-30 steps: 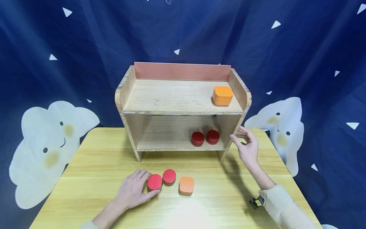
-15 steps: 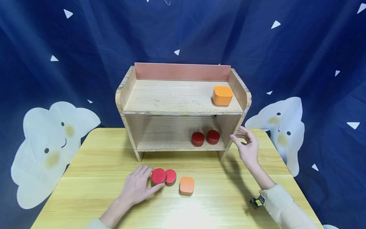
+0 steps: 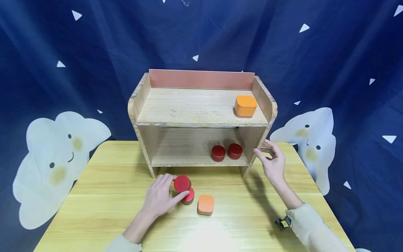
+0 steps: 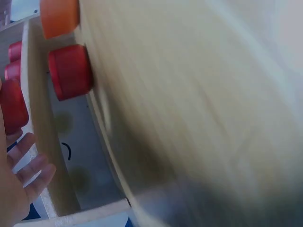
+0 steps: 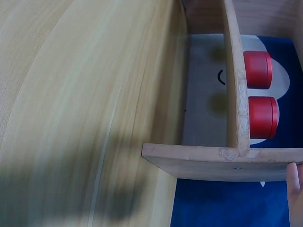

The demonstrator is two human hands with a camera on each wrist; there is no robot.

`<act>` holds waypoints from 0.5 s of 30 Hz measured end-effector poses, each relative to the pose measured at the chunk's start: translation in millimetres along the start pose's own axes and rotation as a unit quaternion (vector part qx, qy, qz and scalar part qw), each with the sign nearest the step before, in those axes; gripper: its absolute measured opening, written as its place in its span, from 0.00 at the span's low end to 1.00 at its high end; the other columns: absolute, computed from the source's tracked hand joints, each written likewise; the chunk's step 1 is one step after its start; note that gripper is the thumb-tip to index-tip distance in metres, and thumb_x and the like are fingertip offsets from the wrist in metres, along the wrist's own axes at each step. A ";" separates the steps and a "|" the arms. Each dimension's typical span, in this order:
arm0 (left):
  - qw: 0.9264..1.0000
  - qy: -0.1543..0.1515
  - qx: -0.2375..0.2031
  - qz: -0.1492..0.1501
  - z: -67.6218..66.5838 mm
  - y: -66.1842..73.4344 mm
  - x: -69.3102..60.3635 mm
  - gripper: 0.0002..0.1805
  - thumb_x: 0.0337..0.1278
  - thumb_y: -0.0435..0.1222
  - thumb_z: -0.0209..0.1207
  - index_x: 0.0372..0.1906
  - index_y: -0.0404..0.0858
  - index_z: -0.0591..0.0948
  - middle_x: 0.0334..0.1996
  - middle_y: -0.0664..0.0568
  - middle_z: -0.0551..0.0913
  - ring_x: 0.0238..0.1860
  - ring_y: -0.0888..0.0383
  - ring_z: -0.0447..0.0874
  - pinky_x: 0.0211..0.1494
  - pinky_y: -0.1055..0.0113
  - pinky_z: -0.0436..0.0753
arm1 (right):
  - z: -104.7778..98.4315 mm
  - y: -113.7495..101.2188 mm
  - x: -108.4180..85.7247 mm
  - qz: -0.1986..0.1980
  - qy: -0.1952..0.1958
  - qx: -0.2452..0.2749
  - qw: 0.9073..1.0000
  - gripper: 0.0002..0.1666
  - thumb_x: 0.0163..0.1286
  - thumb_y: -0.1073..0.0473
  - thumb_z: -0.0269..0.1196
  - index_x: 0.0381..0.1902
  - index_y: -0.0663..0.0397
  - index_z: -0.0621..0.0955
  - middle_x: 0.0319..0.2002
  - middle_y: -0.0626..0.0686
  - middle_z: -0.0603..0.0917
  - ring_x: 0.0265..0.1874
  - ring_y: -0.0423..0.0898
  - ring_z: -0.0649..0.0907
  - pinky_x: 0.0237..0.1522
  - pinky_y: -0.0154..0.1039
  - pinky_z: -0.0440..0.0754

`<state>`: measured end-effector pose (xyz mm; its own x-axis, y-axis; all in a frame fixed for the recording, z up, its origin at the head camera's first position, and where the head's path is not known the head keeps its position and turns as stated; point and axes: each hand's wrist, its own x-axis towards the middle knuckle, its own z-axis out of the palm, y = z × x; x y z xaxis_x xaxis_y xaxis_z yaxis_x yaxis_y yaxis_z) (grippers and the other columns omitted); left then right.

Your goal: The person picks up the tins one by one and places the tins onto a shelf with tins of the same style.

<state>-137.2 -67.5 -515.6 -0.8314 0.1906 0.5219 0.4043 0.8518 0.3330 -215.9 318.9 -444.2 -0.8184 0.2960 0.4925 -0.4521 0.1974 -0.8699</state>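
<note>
Left hand (image 3: 160,196): pinches red canister (image 3: 181,183).
Red canister: likely light, stiff, slick; grip round sidewall.
Right hand (image 3: 273,165): relaxed, touching shelf (image 3: 192,106).

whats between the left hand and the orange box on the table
In the head view, a standing red tin lies between the left hand, which holds another red tin, and the orange box.

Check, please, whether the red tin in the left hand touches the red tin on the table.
Apart. The left wrist view shows the shelf through a clear gap between the held tin and the other tin.
</note>
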 end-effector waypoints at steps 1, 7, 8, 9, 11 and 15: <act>1.000 0.003 -0.002 -0.002 1.1 1.4 1.8 0.33 0.43 0.64 0.75 0.48 0.46 0.84 0.42 0.58 0.86 0.44 0.58 0.83 0.41 0.64 0.86 | 0.0 -0.1 -0.1 0.000 0.000 0.000 1.000 0.25 0.62 0.80 0.69 0.58 0.73 0.81 0.40 0.31 0.86 0.36 0.25 0.86 0.30 0.19 0.82; 1.000 0.022 -0.001 -0.010 5.8 7.4 12.2 0.34 0.44 0.63 0.75 0.48 0.44 0.83 0.43 0.56 0.87 0.45 0.55 0.84 0.42 0.62 0.85 | 0.2 -0.2 -0.1 -0.002 -0.003 0.001 1.000 0.25 0.62 0.80 0.69 0.58 0.72 0.81 0.40 0.31 0.86 0.36 0.25 0.86 0.30 0.19 0.82; 1.000 0.023 0.001 -0.012 6.6 7.9 13.7 0.34 0.44 0.63 0.75 0.48 0.44 0.83 0.43 0.56 0.87 0.45 0.55 0.84 0.42 0.61 0.85 | 0.2 -0.1 -0.1 -0.003 -0.003 0.001 1.000 0.25 0.62 0.80 0.69 0.58 0.72 0.81 0.40 0.31 0.86 0.36 0.25 0.86 0.30 0.19 0.82; 1.000 0.022 0.003 -0.014 6.9 8.7 15.4 0.34 0.44 0.63 0.75 0.48 0.43 0.83 0.43 0.55 0.87 0.45 0.55 0.84 0.41 0.61 0.85 | 0.0 -0.1 -0.2 -0.005 -0.004 0.000 1.000 0.25 0.62 0.80 0.69 0.58 0.72 0.81 0.40 0.31 0.86 0.36 0.25 0.86 0.30 0.19 0.82; 1.000 0.018 0.006 -0.022 7.7 10.3 18.4 0.34 0.46 0.64 0.74 0.48 0.44 0.83 0.43 0.56 0.87 0.45 0.55 0.84 0.42 0.61 0.85 | -0.3 -0.1 -0.4 -0.006 -0.003 0.001 1.000 0.25 0.62 0.80 0.69 0.58 0.71 0.81 0.41 0.30 0.86 0.36 0.25 0.86 0.30 0.19 0.82; 1.000 0.009 0.010 -0.028 9.2 14.0 24.2 0.34 0.46 0.65 0.73 0.48 0.44 0.83 0.43 0.55 0.87 0.46 0.55 0.84 0.42 0.61 0.86 | -0.5 0.3 -0.6 -0.008 -0.003 0.004 1.000 0.25 0.61 0.81 0.69 0.58 0.72 0.81 0.41 0.31 0.86 0.36 0.25 0.86 0.30 0.19 0.82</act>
<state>-155.2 -46.5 -505.6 -0.8452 0.1331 0.5175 0.3490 0.8710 0.3459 -215.4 319.3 -444.7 -0.8135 0.2869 0.5059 -0.4678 0.1941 -0.8623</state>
